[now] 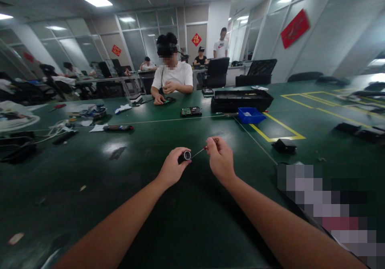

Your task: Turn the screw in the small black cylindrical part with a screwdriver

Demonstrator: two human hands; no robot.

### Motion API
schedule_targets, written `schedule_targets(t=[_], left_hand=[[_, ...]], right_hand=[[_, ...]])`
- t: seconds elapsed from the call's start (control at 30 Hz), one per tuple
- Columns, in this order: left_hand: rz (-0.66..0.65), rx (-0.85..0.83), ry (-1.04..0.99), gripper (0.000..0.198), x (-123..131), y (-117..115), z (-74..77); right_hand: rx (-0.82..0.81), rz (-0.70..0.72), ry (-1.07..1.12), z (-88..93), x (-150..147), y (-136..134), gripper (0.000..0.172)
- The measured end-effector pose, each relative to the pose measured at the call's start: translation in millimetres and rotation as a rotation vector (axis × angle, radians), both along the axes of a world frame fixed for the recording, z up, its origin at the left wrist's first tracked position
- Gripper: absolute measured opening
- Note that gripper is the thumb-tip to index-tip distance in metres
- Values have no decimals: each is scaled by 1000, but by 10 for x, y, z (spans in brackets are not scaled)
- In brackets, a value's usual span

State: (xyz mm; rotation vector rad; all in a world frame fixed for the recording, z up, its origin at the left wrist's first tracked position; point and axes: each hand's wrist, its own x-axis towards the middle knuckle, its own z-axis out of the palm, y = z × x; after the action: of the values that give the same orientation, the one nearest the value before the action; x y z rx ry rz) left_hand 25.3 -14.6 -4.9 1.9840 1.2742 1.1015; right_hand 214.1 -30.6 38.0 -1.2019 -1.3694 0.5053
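Note:
My left hand [173,165] is closed around a short black cylinder [182,157], whose round end with a silvery ring [187,155] faces me. In my right hand [221,158] is a thin screwdriver [198,152]; a bit of red shows where the fingers pinch its handle. The slim metal shaft points left and down, its tip close by the cylinder's ringed end. Whether the tip touches the cylinder I cannot tell. Both hands are held over the middle of the green table [150,213].
Ahead lie a circuit board [191,111], a long black case [242,100] and a blue bin [251,116]. A dark tube-shaped tool [118,128] lies left, near cables [57,129]. A black block [284,145] is at right. Across the table a co-worker [172,74] handles small parts.

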Motion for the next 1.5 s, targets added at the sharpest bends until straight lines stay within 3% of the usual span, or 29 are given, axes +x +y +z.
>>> schedule_targets(t=[0.33,0.73,1.0,1.3,1.5], left_hand=[[6,1,7,36,-9,8,5],[10,30,83,37,-46,-11,67],[6,59,97,36,-67,-4,41],[-9,70,58,36,-64,23,-1],[1,47,60,36,-74,16,13]], right_hand=[[-28,94,256,-66,2,84,28],[-12,134,87,-52,4,64,28],[10,-41,-195,10,26,26,46],[25,-59,-218,15,5,17,46],[-20,13,-181,38,2,-4,40]])
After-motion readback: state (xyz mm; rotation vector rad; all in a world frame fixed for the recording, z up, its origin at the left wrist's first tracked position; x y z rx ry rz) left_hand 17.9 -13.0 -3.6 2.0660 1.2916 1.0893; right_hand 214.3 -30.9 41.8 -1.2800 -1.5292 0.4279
